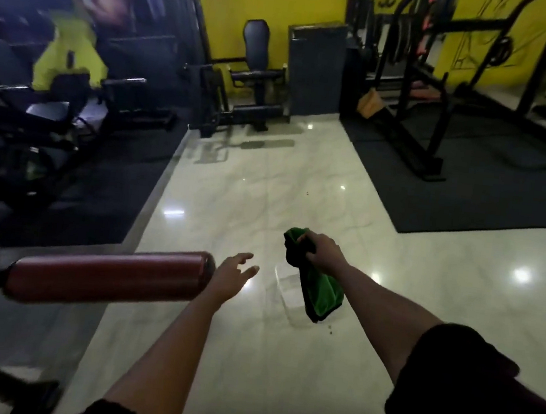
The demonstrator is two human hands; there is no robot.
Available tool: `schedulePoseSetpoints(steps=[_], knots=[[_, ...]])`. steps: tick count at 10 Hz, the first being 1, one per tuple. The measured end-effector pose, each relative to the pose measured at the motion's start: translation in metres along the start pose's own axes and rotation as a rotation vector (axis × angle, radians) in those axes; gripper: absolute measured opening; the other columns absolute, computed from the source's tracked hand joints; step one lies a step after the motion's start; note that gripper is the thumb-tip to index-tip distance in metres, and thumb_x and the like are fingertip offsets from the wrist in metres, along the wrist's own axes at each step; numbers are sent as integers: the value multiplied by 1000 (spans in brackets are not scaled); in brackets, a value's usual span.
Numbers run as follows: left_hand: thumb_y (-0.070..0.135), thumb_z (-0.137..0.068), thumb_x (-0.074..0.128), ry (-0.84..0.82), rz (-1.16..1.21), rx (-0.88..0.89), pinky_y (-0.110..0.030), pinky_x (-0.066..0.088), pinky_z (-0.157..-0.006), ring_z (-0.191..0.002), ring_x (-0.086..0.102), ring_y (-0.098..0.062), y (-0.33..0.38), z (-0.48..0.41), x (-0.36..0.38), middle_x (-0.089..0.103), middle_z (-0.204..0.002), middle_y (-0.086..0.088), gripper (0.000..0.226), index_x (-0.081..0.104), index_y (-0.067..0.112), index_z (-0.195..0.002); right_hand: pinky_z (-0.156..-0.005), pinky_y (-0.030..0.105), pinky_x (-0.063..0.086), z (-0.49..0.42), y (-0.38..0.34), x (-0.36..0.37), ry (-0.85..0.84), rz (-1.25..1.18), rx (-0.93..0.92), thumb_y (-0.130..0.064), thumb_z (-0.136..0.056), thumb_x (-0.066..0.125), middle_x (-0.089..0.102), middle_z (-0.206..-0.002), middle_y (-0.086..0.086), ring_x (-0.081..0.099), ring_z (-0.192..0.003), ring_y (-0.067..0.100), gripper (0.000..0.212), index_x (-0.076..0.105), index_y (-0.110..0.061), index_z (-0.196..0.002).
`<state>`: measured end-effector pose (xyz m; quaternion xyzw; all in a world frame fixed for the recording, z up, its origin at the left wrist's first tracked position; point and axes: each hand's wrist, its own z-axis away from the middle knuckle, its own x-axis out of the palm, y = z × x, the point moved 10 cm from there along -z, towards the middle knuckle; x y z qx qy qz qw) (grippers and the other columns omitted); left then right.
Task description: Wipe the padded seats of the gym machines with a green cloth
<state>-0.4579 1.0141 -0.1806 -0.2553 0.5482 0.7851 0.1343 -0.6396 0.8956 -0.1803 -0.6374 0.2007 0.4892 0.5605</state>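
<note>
My right hand [322, 252] is shut on a green cloth [321, 293], which hangs down from my fist over the pale tiled floor. My left hand [232, 276] is open with fingers spread, holding nothing, right beside the end of a red padded roller [106, 277] that sticks out from a machine at the lower left. A black padded seat [47, 110] sits on a machine at the left. Another machine with a black padded backrest [256, 41] stands at the far yellow wall.
Black rubber mats [468, 190] lie right and left of a glossy tiled aisle [266, 189]. A black rack frame [441, 99] stands at the back right. A dark weight-stack cover [314, 69] stands against the yellow wall. Part of a person in yellow shows upper left.
</note>
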Motion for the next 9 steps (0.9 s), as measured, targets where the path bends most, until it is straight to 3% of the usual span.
schedulePoseSetpoints(steps=[1, 4, 6, 8, 9], knots=[[30, -92, 57, -10, -53, -24, -28, 38, -97, -124, 49, -23, 10, -58, 2, 50, -135, -10, 43, 50, 19, -133, -84, 35, 42, -52, 24, -9, -22, 40, 45, -7, -82, 53, 49, -124, 19, 51, -112, 35, 59, 40, -20, -138], [30, -91, 58, -26, -25, -82, -27, 36, -96, -122, 49, -22, 6, -154, 4, 54, -132, -11, 40, 54, 19, -129, -85, 35, 41, -137, 49, -18, 17, 6, 97, -2, -81, 51, 50, -117, 18, 51, -110, 35, 48, 48, -17, -127], [31, -91, 59, -29, 28, -114, -30, 36, -100, -122, 49, -22, 7, -230, 6, 54, -130, -9, 39, 54, 20, -128, -87, 32, 40, -212, 57, -18, 43, -84, 88, 1, -81, 48, 46, -124, 17, 50, -112, 35, 51, 49, -16, -128], [33, -90, 60, -21, 48, -173, -29, 40, -96, -118, 52, -22, 10, -310, -2, 55, -128, -10, 39, 56, 20, -126, -94, 28, 38, -277, 76, 4, -149, -62, 169, -19, -88, 56, 53, -128, 15, 49, -118, 27, 36, 57, -15, -124], [35, -90, 60, 55, 89, -163, -27, 41, -90, -111, 55, -19, 25, -357, -10, 59, -124, -9, 38, 58, 19, -124, -93, 29, 39, -327, 59, -12, -127, -156, 102, -23, -93, 53, 57, -125, 15, 52, -116, 27, 33, 57, -12, -123]])
